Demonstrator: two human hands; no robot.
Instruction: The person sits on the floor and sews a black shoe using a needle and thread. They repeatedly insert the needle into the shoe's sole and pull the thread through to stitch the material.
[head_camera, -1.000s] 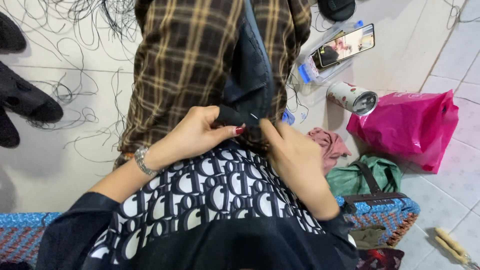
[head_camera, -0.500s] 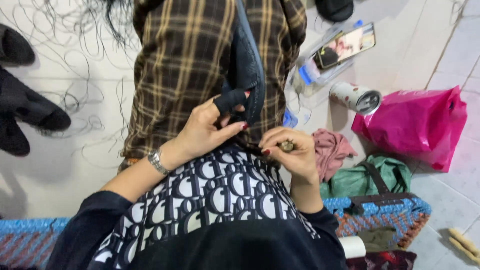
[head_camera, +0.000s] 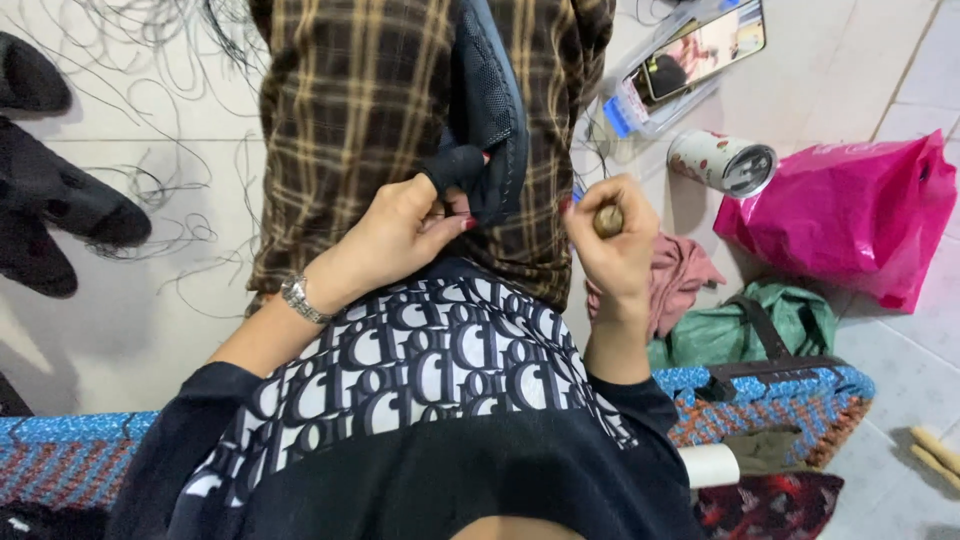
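My left hand pinches the lower end of a dark navy shoe upper that lies on brown plaid cloth over my lap. My right hand is raised to the right of the shoe piece, fingers closed around a small round wooden tool handle; its tip is hidden. A silver wristwatch sits on my left wrist. Black-and-white patterned cloth covers my lap in front.
On the tiled floor at the right lie a pink plastic bag, a small patterned can, a phone on a clear box, pink and green cloth. Dark shoe pieces and loose threads lie at left. A woven mat edge runs below.
My right hand has pulled away from the shoe piece to the right and lifted, holding the wooden handle. My left hand keeps its pinch on the dark upper, which has shifted up.
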